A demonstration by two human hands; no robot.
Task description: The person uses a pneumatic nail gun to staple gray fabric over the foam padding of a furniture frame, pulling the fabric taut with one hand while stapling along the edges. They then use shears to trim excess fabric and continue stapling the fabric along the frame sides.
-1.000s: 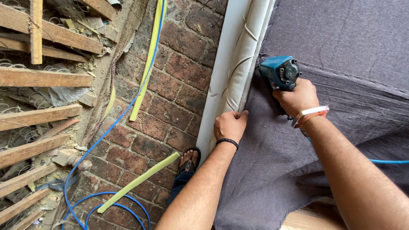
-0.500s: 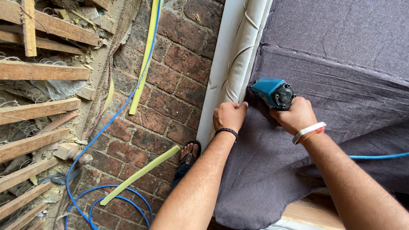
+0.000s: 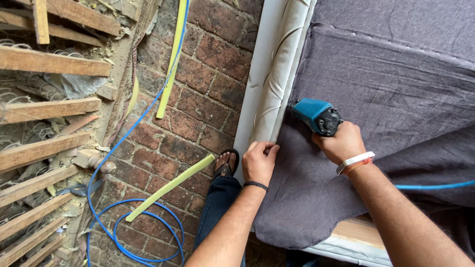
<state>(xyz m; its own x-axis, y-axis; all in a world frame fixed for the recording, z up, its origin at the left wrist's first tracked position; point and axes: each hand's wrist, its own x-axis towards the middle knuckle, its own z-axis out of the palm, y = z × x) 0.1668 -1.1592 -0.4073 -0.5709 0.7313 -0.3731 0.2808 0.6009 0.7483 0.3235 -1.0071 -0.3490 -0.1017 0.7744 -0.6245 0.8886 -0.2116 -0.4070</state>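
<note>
My right hand [image 3: 340, 142] grips a blue pneumatic staple gun [image 3: 314, 115], its nose against the edge of a dark grey fabric sheet [image 3: 386, 94]. That fabric covers the underside of an upholstered piece with white padded sides [image 3: 269, 84]. My left hand [image 3: 258, 162] pinches the fabric's edge against the white side, just below and left of the gun. The left wrist wears a black band, the right a white and orange one. A blue air hose [image 3: 435, 186] runs off to the right behind my right forearm.
A brick floor [image 3: 198, 99] lies to the left, with my sandalled foot [image 3: 225, 163] beside the piece. Yellow foam strips [image 3: 168, 188] and a coiled blue hose [image 3: 128, 237] lie on the bricks. Old wooden frames with springs [image 3: 44, 138] fill the far left. Bare wood [image 3: 356, 232] shows below the fabric.
Both hands and the staple gun have moved down along the fabric's edge, towards me. The left hand keeps its hold on the edge beside the gun.
</note>
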